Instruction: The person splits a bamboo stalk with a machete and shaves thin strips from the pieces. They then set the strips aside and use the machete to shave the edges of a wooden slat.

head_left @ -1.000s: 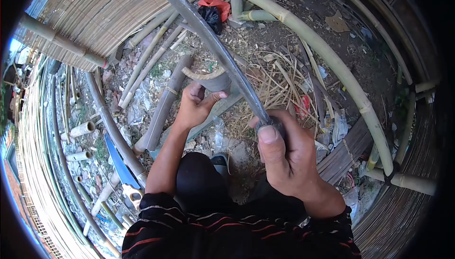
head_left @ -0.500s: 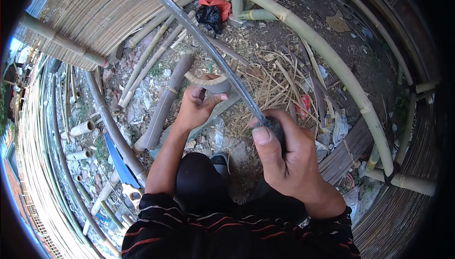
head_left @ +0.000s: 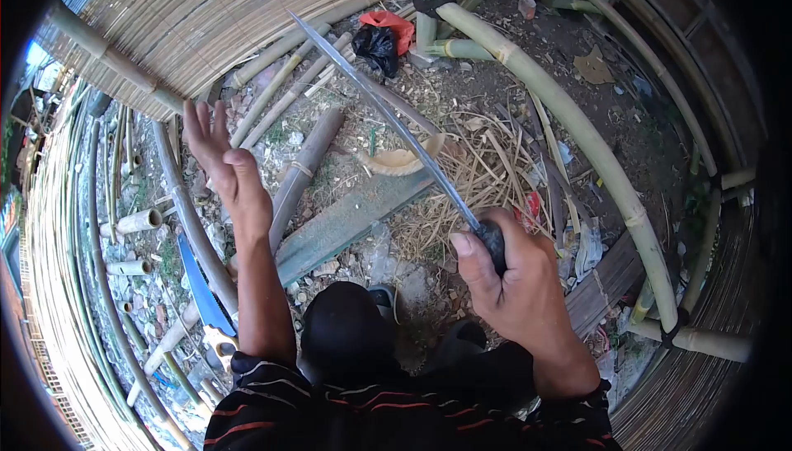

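My right hand (head_left: pixel 524 274) is wrapped round the dark handle of a machete (head_left: pixel 375 103), its long blade slanting up and to the left. My left hand (head_left: pixel 227 166) is raised at the left with its fingers spread, and nothing is in it. A pale curved piece of split bamboo (head_left: pixel 400 161) appears beyond the blade, near the far end of a worn greenish plank (head_left: pixel 355 224). The blade overlaps the bamboo piece in this view. Left of the plank lies a short thick bamboo log (head_left: pixel 307 162) with a tie round it.
A blue-bladed handsaw (head_left: pixel 206 290) rests among bamboo poles at the left. Split strips and shavings (head_left: pixel 483 179) litter the ground ahead. A thick bamboo rail (head_left: pixel 569 109) curves along the right. Black and red plastic bags (head_left: pixel 378 45) lie near a bamboo post.
My left hand has let go of the curved bamboo piece and moved up and left, its fingers opening. My right hand keeps its grip on the machete, which has shifted slightly to the right.
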The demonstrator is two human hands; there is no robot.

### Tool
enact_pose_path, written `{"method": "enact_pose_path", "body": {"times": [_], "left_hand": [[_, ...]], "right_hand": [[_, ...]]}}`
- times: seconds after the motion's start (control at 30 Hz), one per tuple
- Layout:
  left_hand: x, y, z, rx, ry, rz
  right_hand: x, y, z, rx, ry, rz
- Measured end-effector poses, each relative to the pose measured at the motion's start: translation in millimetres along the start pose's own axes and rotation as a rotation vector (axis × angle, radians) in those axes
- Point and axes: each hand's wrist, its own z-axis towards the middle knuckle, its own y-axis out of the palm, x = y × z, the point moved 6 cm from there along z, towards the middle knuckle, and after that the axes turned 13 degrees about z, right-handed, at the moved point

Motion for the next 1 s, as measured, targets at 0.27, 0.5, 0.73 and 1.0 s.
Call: {"method": "enact_pose_path", "body": {"times": [0.27,0.5,0.73,1.0], "left_hand": [[126.6,63.4,112.2,-0.208,1.245,0.465],[59.6,84.1,76.9,0.056,1.049,0.378],[-18.2,93.7,-7.6,0.139,1.018,0.434],[-39.8,76.8,44.4,-0.192,0.167,0.174]], "right_hand": [[-41.1,-36.0,33.8,0.027,0.160,0.204],[24.2,-23.6,77.1,-0.129,0.126,-0.268],[151.6,39.6,75.5,-0.318,0.050,-0.259],[154.9,53.9,83.7,-0.225,0.133,-0.102]]}}
